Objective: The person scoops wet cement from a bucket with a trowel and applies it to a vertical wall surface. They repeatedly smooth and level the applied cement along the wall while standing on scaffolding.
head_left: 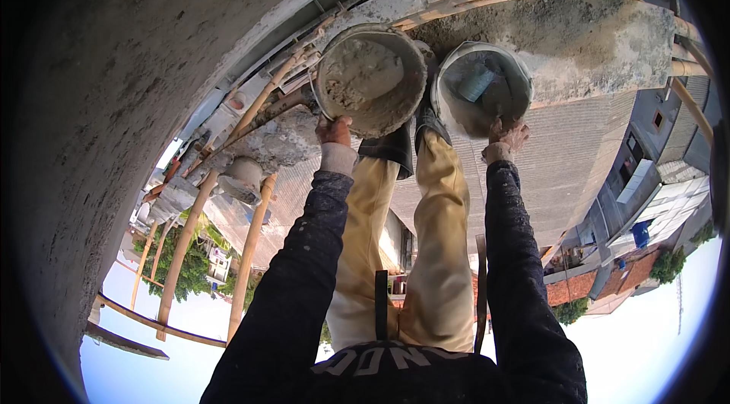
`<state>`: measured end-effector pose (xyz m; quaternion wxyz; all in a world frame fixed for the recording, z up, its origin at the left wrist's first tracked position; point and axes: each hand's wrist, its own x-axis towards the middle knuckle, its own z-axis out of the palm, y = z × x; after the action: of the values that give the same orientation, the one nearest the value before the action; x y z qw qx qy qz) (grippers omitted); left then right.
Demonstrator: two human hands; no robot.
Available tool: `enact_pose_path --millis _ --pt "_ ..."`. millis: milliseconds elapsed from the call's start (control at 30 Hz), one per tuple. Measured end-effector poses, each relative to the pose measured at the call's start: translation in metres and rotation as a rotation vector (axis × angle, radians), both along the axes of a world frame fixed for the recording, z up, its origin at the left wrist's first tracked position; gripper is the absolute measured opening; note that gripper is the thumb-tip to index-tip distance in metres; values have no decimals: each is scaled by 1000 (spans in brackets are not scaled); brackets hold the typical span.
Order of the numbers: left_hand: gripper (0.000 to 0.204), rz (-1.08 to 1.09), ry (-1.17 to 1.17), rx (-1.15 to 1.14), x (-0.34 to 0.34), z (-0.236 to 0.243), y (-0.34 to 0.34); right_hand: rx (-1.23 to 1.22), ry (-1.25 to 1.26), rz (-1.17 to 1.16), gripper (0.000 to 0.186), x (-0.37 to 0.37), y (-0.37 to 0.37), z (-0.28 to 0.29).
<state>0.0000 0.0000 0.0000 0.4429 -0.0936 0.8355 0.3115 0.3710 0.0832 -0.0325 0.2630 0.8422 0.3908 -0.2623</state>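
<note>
A round bucket [339, 48] holds wet grey mortar [363, 73], with some smeared up its inner wall. My left hand [333, 131] grips its near rim, fingers closed around the edge. To the right, a second bucket [525, 73] contains cloudy water and a pale bluish cylindrical container [476, 83] lying in it. At that bucket's near rim is my right hand [508, 136], its fingers bent over the edge; the fingertips are partly hidden. Both of my arms reach forward in dark, mortar-spotted sleeves. The two buckets sit close together in front of my legs, covering my feet.
A mortar-stained board [578, 42] spans the far right. Bamboo poles [190, 248] form scaffolding on the left, near another mortar-crusted bucket [242, 178]. A rough plastered wall [84, 138] rises along the left. Far below lie corrugated roofing [566, 153] and neighbouring buildings.
</note>
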Motion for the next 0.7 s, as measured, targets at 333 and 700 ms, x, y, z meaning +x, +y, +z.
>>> enact_pose_path --millis 333,700 --pt "47 60 27 163 -5 13 -10 -179 180 125 43 4 -12 15" --pt "37 106 103 324 -16 133 -3 67 469 560 51 -36 31 284"
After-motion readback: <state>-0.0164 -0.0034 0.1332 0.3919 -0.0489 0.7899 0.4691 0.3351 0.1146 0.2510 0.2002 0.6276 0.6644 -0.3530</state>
